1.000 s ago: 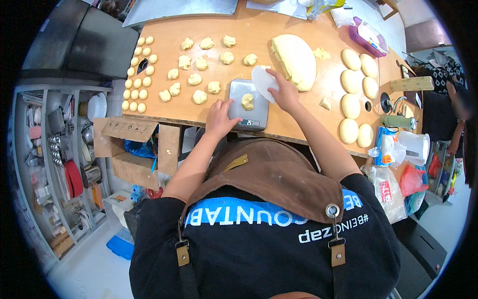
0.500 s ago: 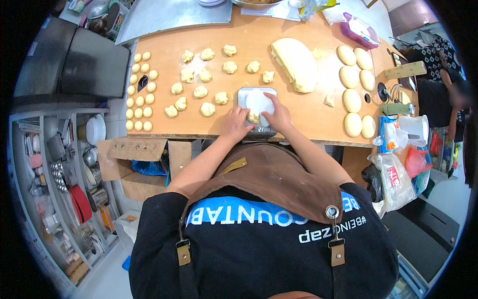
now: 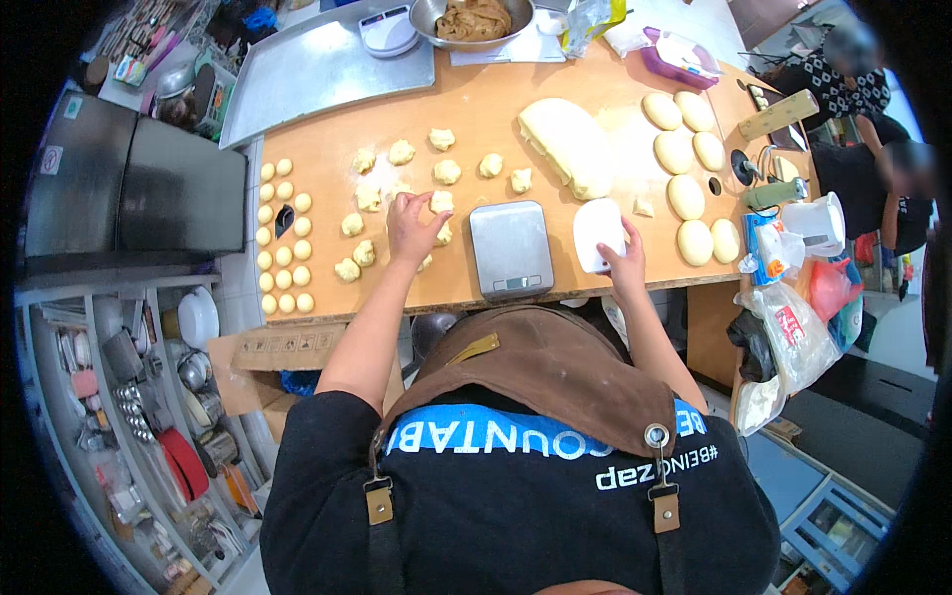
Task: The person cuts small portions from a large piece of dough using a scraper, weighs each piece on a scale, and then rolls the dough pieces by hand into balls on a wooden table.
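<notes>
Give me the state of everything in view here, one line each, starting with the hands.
Left hand: closed around a dough piece
Right hand: gripping the white scraper
Scale: flat on the table, untouched
Large dough: one mass, uneven left edge
Rough dough pieces: separate, lumpy
Small dough balls: smooth, rounded
Large dough rounds: smooth, rounded
Metal bowl: upright, holding brown mixture
Cardboard box: flap open

You pinch the dough [image 3: 441, 202], a small, lumpy, pale-yellow piece, in your left hand [image 3: 409, 228]; the scraper [image 3: 597, 234], white and round-edged, sits in your right hand [image 3: 626, 264].
</notes>
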A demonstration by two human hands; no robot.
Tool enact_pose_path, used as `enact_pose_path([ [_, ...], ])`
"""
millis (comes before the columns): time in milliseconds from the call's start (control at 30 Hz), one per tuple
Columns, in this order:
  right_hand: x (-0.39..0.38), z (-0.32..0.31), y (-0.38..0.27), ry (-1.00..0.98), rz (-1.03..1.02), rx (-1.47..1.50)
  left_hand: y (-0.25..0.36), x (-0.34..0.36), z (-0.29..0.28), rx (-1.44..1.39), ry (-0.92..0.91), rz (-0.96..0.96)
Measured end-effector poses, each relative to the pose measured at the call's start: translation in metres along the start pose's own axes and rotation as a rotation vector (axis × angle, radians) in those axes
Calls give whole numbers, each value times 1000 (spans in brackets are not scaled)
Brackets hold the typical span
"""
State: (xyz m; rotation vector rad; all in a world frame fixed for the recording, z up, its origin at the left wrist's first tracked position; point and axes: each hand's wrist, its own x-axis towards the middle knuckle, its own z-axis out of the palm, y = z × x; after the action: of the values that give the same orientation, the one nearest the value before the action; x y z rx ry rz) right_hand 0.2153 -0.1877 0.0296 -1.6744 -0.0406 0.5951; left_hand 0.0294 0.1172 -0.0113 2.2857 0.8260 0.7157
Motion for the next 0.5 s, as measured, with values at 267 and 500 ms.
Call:
enact_pose_path([
  [267,-36,-41,9,193,-16,8,2,103,53,65,-87,119],
  [500,-71,-68,7,328,-140,-104,11,148,99,352,-229,-7],
])
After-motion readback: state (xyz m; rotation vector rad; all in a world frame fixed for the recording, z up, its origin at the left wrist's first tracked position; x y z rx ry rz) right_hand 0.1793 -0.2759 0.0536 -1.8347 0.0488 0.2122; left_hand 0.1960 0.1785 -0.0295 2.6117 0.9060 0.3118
